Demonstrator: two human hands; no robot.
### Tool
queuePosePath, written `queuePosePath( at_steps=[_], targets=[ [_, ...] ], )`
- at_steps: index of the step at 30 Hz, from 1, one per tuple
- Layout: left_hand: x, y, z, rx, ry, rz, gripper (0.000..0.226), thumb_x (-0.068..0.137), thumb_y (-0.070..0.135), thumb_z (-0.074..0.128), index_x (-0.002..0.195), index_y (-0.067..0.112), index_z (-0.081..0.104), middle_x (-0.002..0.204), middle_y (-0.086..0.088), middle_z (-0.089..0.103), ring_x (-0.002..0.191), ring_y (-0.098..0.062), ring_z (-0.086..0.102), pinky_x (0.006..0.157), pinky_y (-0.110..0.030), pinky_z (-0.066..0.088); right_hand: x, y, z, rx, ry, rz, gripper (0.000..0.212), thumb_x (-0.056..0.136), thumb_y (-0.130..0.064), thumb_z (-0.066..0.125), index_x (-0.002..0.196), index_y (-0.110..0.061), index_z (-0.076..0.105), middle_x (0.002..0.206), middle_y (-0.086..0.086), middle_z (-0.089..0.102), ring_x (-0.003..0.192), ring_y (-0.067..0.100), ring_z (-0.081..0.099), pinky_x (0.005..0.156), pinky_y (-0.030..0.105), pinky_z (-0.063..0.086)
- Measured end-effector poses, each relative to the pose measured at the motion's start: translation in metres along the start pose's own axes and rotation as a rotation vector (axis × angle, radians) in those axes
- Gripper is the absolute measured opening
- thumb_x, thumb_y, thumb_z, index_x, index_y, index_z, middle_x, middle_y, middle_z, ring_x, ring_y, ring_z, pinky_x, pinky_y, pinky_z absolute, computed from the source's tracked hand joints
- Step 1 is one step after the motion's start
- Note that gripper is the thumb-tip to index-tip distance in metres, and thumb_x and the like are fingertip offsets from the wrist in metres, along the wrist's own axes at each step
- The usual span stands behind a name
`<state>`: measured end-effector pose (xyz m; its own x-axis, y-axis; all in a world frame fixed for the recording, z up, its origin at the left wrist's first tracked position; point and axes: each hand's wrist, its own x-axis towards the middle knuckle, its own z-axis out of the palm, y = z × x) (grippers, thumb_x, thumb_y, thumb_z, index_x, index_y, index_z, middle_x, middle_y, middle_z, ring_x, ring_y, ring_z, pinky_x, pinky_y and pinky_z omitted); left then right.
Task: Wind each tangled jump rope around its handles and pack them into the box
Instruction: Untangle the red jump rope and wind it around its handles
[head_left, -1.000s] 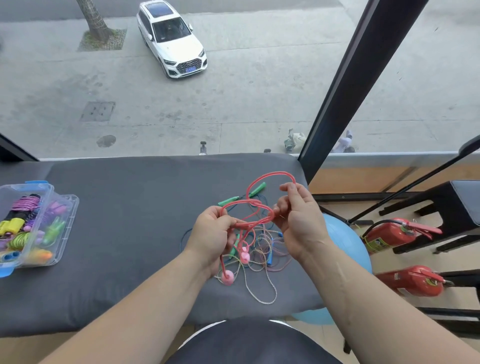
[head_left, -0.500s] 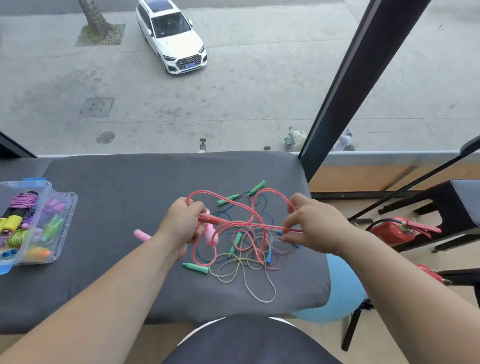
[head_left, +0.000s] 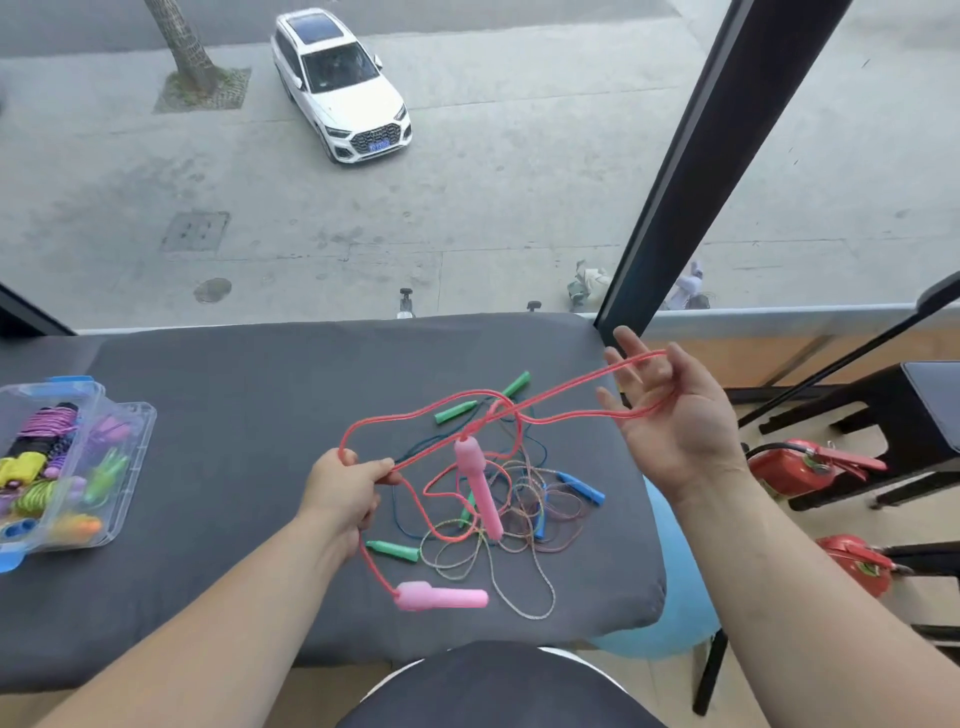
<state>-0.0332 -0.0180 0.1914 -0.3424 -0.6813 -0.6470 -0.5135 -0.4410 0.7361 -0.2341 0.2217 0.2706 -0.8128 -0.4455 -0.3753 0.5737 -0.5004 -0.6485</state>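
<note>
Seen from the head camera, looking down over two bare forearms at a grey padded tabletop (head_left: 234, 395) beside a large window. The left hand (head_left: 345, 491) is held low above the middle of the tabletop, knuckles up, its fingers curled tight and pinching the cord of the pink jump rope (head_left: 405, 418). The right hand (head_left: 670, 415) is raised above the tabletop's far right corner, palm up, fingers spread and loosely bent, with a loop of the same cord hooked over them. The hands are well apart and the cord stretches between them. One pink handle (head_left: 478, 486) hangs from the cord above a tangle of thin ropes (head_left: 519, 514) with green and blue handles, lying toward the tabletop's right edge. The other pink handle (head_left: 441, 597) dangles near the front edge. A clear plastic box (head_left: 130, 467) sits at the left edge, holding wound ropes.
</note>
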Motion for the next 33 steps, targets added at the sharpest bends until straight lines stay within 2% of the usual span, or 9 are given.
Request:
queuePosePath(
  at_steps=[3, 5, 10, 13, 16, 19, 24, 29, 33],
  targets=[
    [-0.002, 0.003, 0.005, -0.028, 0.072, -0.020, 0.043, 0.092, 0.000, 0.058, 0.083, 0.025, 0.025, 0.079, -0.020, 0.067, 0.043, -0.014, 0.024, 0.039, -0.015, 0.017, -0.007, 0.009, 0.010, 0.224, 0.042, 0.045, 0.036, 0.079, -0.022, 0.057, 0.052, -0.021, 0.034, 0.062, -0.001, 0.047, 0.063, 0.017, 0.060, 0.075, 0.036, 0.055],
    [-0.003, 0.009, 0.007, -0.080, 0.172, -0.028, 0.036, 0.088, 0.002, 0.059, 0.087, 0.023, 0.030, 0.080, -0.018, 0.067, 0.041, -0.016, 0.029, 0.046, -0.021, 0.024, -0.006, 0.019, 0.009, 0.006, 0.169, 0.061, 0.040, 0.085, -0.018, 0.053, 0.055, -0.024, 0.027, 0.059, -0.002, 0.024, 0.050, 0.015, 0.026, 0.044, 0.022, 0.031],
    [-0.004, 0.021, 0.007, -0.128, 0.244, 0.086, 0.031, 0.067, 0.011, 0.056, 0.084, 0.027, 0.036, 0.092, -0.016, 0.060, 0.052, -0.019, 0.041, 0.054, -0.025, 0.031, -0.008, 0.042, -0.012, -1.483, -0.076, -0.239, 0.051, 0.083, -0.034, 0.075, 0.063, -0.015, 0.032, 0.056, -0.001, 0.040, 0.055, 0.019, 0.031, 0.054, 0.034, 0.027],
    [-0.015, 0.034, 0.008, -0.257, 0.181, 0.145, 0.031, 0.079, 0.004, 0.055, 0.084, 0.025, 0.033, 0.083, -0.017, 0.054, 0.046, -0.018, 0.031, 0.048, -0.023, 0.027, -0.014, 0.049, -0.005, -1.849, -0.344, -0.221, 0.049, 0.075, -0.047, 0.081, 0.072, -0.022, 0.039, 0.074, -0.007, 0.063, 0.069, 0.018, 0.052, 0.060, 0.034, 0.035],
    [-0.031, 0.050, 0.005, -0.323, 0.026, 0.233, 0.039, 0.088, -0.009, 0.050, 0.079, 0.024, 0.030, 0.071, -0.017, 0.048, 0.038, -0.012, 0.037, 0.041, -0.023, 0.016, -0.020, 0.057, -0.003, -2.076, -0.508, -0.212, 0.043, 0.084, -0.047, 0.072, 0.069, -0.026, 0.038, 0.068, -0.007, 0.051, 0.072, 0.023, 0.050, 0.061, 0.033, 0.033],
    [-0.044, 0.057, 0.005, -0.269, -0.106, 0.322, 0.044, 0.084, -0.014, 0.048, 0.072, 0.024, 0.029, 0.066, -0.013, 0.042, 0.037, -0.012, 0.037, 0.043, -0.023, 0.013, -0.018, 0.060, -0.007, -1.966, -0.341, -0.304, 0.048, 0.091, -0.044, 0.064, 0.064, -0.021, 0.032, 0.058, -0.004, 0.041, 0.063, 0.025, 0.041, 0.056, 0.036, 0.028],
    [-0.048, 0.035, 0.007, 0.059, -0.220, 0.387, 0.047, 0.084, -0.015, 0.060, 0.068, 0.019, 0.030, 0.061, -0.009, 0.035, 0.048, -0.019, 0.045, 0.041, -0.019, 0.031, -0.016, 0.049, 0.002, -1.272, -0.203, -0.181, 0.054, 0.091, -0.036, 0.071, 0.056, -0.022, 0.033, 0.056, 0.001, 0.030, 0.056, 0.017, 0.029, 0.055, 0.033, 0.028],
    [-0.055, 0.008, 0.029, -0.086, -0.492, 0.251, 0.056, 0.076, 0.026, 0.085, 0.074, 0.022, 0.030, 0.072, -0.011, 0.034, 0.045, -0.013, 0.026, 0.040, -0.019, 0.023, -0.028, 0.048, 0.021, -0.901, -0.322, 0.012, 0.057, 0.091, -0.003, 0.068, 0.050, -0.024, 0.034, 0.054, 0.000, 0.022, 0.049, 0.016, 0.024, 0.046, 0.023, 0.025],
    [-0.067, 0.012, 0.046, -0.208, -0.681, 0.262, 0.071, 0.059, 0.060, 0.085, 0.088, 0.012, 0.042, 0.086, -0.009, 0.069, 0.039, -0.012, 0.032, 0.039, -0.019, 0.019, -0.038, 0.052, 0.030, -0.795, -0.242, 0.079, 0.051, 0.094, -0.008, 0.064, 0.050, -0.024, 0.044, 0.050, -0.007, 0.034, 0.044, 0.008, 0.033, 0.044, 0.022, 0.027]
  ],
)
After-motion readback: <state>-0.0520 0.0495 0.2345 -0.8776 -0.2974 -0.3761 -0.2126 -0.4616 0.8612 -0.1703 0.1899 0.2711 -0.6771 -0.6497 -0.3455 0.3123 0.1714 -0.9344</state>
